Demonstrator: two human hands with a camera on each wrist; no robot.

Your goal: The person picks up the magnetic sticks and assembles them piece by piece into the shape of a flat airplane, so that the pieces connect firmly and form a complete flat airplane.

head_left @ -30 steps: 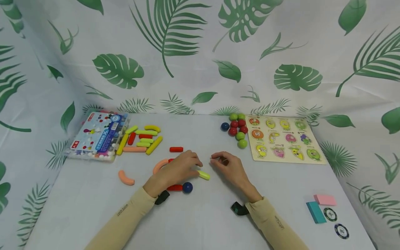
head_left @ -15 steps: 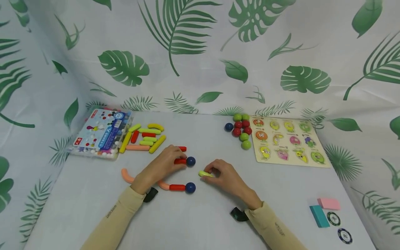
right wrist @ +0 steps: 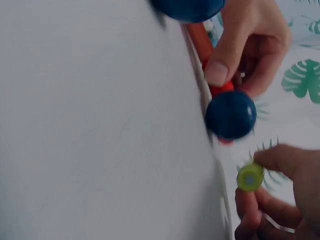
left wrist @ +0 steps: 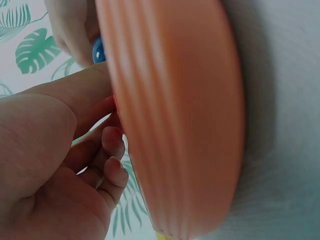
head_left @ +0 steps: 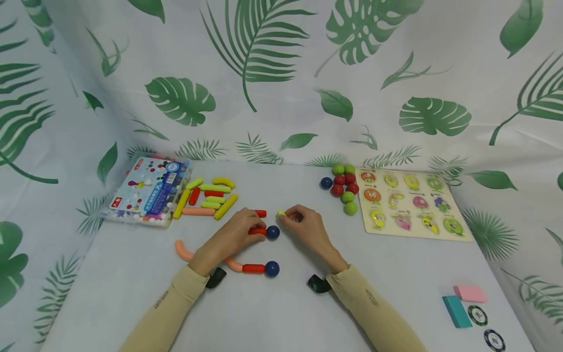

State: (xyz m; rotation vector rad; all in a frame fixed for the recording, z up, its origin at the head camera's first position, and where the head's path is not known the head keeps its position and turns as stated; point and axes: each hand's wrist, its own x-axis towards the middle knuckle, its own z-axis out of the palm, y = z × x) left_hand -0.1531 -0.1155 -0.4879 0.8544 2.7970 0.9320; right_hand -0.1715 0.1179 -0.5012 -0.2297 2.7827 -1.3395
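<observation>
My left hand (head_left: 235,235) pinches a red rod (head_left: 259,231) whose right end meets a dark blue ball (head_left: 273,232). Between thumb and fingers, my right hand (head_left: 309,231) holds a short yellow-green rod (right wrist: 250,177), its round end facing the camera in the right wrist view. That rod is apart from the blue ball. Nearer the person, another blue ball (head_left: 272,269) joins a red rod (head_left: 253,268) and a curved peach rod (head_left: 233,264). A loose red rod (head_left: 261,213) lies just beyond the left fingers. A peach rod (left wrist: 175,115) fills much of the left wrist view.
Several coloured rods (head_left: 226,206) lie beside a clear plastic box (head_left: 149,190) at the back left. Red and green balls (head_left: 337,189) cluster by a fruit picture board (head_left: 413,205). At the right are a teal block (head_left: 457,311), a pink block (head_left: 470,293) and two round chips (head_left: 477,315).
My left hand has gone from beside the yellow-green rod to the red rod with the blue ball. My right hand has picked up the yellow-green rod and moved it away from the person.
</observation>
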